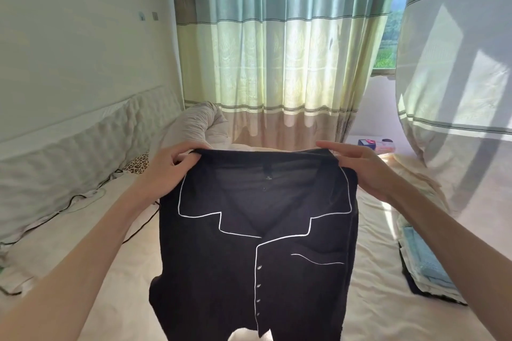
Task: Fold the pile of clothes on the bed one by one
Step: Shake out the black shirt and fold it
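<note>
We hold a black pajama shirt (257, 243) with white piping up over the bed (116, 271), our left hand (169, 166) and right hand (363, 169) each pinching a shoulder at the top edge. Its hem runs off the bottom of the view and it hides the bed behind it. A stack of folded clothes (426, 263) lies to the right, partly behind our right forearm.

One black shirt (257, 230), two hands (163, 171) (363, 169), one folded stack (426, 266).
</note>
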